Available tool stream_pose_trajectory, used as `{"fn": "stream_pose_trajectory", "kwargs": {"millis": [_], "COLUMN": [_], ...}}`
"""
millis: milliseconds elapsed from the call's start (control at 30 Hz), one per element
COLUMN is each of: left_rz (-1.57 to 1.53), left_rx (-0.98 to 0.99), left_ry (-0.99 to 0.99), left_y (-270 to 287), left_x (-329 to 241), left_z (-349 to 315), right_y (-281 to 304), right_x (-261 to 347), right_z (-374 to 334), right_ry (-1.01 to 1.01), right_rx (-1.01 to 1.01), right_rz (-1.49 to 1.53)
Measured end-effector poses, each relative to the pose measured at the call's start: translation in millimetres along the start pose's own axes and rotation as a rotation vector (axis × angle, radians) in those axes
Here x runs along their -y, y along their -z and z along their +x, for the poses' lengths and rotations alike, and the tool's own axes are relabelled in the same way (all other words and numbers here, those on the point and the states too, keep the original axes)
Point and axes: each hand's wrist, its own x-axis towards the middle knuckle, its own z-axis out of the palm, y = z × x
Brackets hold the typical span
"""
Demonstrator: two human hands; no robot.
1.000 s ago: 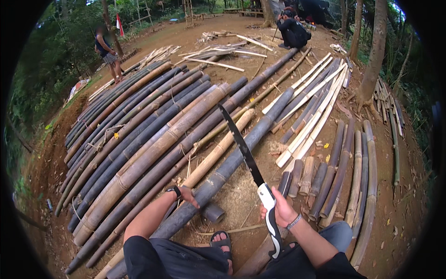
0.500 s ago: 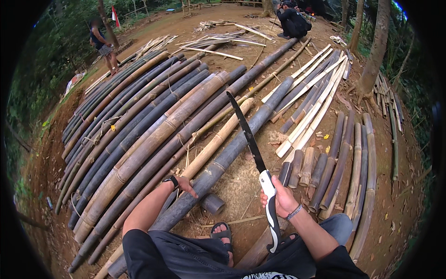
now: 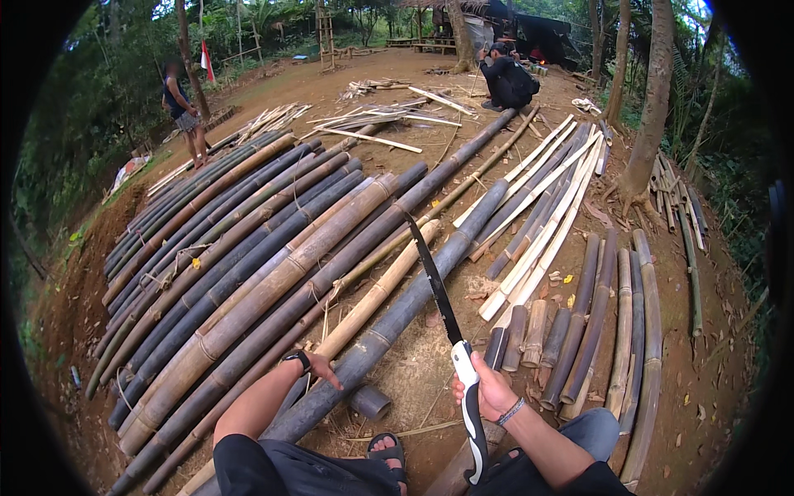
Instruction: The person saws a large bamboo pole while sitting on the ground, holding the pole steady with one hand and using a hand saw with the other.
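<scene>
In the lower middle of the frame, the right hand (image 3: pixel 488 393) is closed firmly around the white-and-black handle of a saw (image 3: pixel 465 364), whose dark, slightly curved blade points up toward the centre of the frame. The left hand (image 3: pixel 322 370), lower and to the left, is loosely open with its fingers spread and grips nothing; it lies at the edge of a thick dark bamboo pole (image 3: pixel 376 339) (whether it presses on the pole or only hovers there, I cannot tell). That pole runs slantwise from the lower left to just above the centre, a paler pole (image 3: pixel 372 302) beside it and a short bamboo offcut (image 3: pixel 370 403) next to its lower part. The blade crosses the dark pole in the view, but looks raised rather than set into it. I judge this a pause for placing or checking, with no cut under way; setting the blade to the pole would call for lowering the right hand and steadying the bamboo with the left, fingers well aside from the teeth. A large heap of poles (image 3: pixel 240 289) fills the left of the frame, and shorter lengths (image 3: pixel 583 322) lie to the right.
</scene>
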Motion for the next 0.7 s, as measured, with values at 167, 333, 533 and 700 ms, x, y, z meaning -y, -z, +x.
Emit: {"fn": "stream_pose_trajectory", "kwargs": {"millis": [167, 333, 533, 700], "left_rz": [0.004, 0.037, 0.043, 0.047], "left_rx": [0.006, 0.031, -0.019, -0.017], "left_ry": [0.002, -0.036, 0.017, 0.026], "left_y": [-4.5, -7.2, -12.2, -10.8], "left_x": [-3.0, -2.2, -14.7, -21.5], "left_z": [-8.7, -3.9, -16.3, -22.5], "right_y": [-6.1, -0.7, -0.5, -2.9], "right_x": [3.4, 2.1, 4.1, 4.7], "right_z": [-3.4, -4.0, -7.3, -9.1], "right_ry": [0.022, 0.024, 0.063, 0.137], "right_rx": [-0.043, -0.046, -0.042, -0.088], "right_rz": [0.013, 0.077, 0.053, 0.102]}}
